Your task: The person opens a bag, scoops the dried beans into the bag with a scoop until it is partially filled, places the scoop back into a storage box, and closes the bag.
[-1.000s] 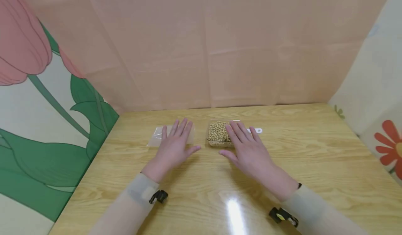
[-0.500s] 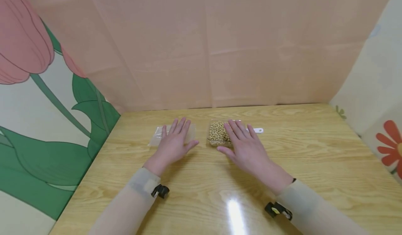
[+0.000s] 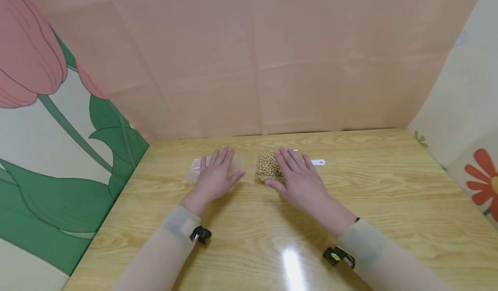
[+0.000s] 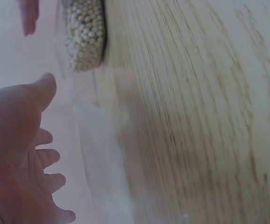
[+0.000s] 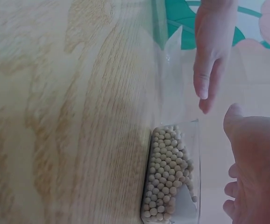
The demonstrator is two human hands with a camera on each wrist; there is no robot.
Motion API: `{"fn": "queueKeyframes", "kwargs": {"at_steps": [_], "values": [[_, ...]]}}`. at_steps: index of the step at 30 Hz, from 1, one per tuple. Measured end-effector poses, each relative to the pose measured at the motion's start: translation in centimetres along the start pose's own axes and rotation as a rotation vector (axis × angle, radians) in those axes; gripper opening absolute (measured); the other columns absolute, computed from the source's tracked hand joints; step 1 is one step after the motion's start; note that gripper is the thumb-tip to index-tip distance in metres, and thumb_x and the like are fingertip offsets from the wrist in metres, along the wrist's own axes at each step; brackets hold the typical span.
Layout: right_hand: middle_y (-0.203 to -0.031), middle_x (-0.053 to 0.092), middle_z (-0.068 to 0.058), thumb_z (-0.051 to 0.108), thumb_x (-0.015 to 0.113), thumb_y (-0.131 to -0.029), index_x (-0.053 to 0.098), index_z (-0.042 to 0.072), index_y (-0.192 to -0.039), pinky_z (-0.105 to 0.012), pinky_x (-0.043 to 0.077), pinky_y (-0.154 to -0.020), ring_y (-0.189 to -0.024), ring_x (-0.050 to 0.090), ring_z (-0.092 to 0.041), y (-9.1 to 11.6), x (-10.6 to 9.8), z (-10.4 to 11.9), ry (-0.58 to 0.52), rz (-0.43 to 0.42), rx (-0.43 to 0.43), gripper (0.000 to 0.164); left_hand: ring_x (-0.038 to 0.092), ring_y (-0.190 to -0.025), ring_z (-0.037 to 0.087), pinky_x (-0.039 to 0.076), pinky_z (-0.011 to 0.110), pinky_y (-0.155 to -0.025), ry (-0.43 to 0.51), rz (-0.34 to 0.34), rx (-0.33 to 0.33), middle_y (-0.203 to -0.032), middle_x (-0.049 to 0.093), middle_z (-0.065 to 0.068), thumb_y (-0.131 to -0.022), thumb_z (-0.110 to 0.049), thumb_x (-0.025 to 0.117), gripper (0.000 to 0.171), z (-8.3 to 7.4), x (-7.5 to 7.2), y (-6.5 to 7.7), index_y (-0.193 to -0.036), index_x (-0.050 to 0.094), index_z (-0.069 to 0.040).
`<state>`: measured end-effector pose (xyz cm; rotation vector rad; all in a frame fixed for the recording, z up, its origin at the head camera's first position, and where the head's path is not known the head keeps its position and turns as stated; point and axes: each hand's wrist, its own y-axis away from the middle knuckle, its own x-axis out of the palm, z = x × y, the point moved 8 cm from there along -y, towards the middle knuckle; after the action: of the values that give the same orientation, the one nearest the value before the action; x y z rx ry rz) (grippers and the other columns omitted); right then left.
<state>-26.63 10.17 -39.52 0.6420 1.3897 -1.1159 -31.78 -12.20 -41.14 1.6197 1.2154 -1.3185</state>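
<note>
We note a small change over the last second: the right hand [image 3: 305,189] has drifted inward, toward the left hand [image 3: 213,179], so that in the head view its thumb overlaps the near edge of the clear box [image 5: 194,140]. The box, the clear plastic bag [image 3: 193,171] and the white handle [image 3: 319,162] lie as they lay, and we judge that handling has not begun.

We see both hands well spread and apart from each other, fingers extended, thumbs out to the side; neither grips anything. The left hand hovers over the bag, which lies on the wooden table [image 3: 241,226]. The right hand hovers over the right part of the box, which stands beside the bag, filled with pale round grains [image 3: 268,163]; the handle projects beyond it. In both wrist views we find a gap beneath each hand
</note>
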Motion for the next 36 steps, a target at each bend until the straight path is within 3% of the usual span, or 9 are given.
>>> {"fn": "queueKeyframes", "kwargs": {"at_steps": [21, 36], "values": [[-0.181, 0.018, -0.016, 0.066, 0.052, -0.109, 0.027, 0.006, -0.174, -0.063, 0.006, -0.132, -0.167, 0.017, -0.037, -0.6, 0.7, -0.4, -0.025, 0.029, 0.02, 0.091, 0.016, -0.167, 0.041, 0.011, 0.076, -0.127, -0.03, 0.012, -0.05, -0.181, 0.022, 0.014, -0.114, -0.059, 0.047, 0.08, 0.3, 1.2, -1.3, -0.174, 0.029, -0.01], [-0.18, 0.021, -0.017, 0.065, 0.051, -0.11, 0.027, 0.005, -0.173, -0.064, 0.009, -0.132, -0.166, 0.02, -0.038, -1.0, 0.6, 0.1, -0.02, 0.014, 0.005, 0.09, 0.018, -0.166, 0.042, 0.01, 0.075, -0.128, -0.019, 0.041, -0.086, -0.18, 0.025, 0.017, -0.115, -0.058, 0.047, 0.078, 1.0, 2.8, -1.4, -0.173, 0.031, -0.008]]}}
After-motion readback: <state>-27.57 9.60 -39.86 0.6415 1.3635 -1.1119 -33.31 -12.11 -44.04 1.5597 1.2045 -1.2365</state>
